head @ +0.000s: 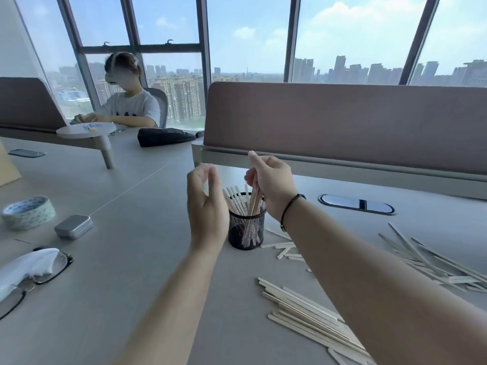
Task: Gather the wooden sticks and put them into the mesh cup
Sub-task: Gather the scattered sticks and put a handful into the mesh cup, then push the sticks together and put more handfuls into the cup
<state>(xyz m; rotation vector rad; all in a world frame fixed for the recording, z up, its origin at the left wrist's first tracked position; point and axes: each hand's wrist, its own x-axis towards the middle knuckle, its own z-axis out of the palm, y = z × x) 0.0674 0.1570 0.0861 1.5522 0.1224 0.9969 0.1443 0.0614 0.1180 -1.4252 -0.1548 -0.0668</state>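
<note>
A black mesh cup (pixel 247 233) stands upright on the grey table, with several pale wooden sticks (pixel 235 202) leaning inside it. My right hand (pixel 271 185) is above the cup's right rim, fingers closed on a small bunch of sticks (pixel 254 198) whose lower ends are in the cup. My left hand (pixel 207 206) hovers just left of the cup, fingers curved and apart, holding nothing. More loose sticks lie in a pile at the front (pixel 305 312), a scatter at the right (pixel 432 262), and a few short ones (pixel 284 248) beside the cup.
A tape roll (pixel 27 212), a small metal tin (pixel 73 226), and glasses with a white cloth (pixel 34 270) lie at the left. A brown divider panel (pixel 342 122) runs behind the cup. A cable port (pixel 357 204) sits to the right. Another person sits at the far left.
</note>
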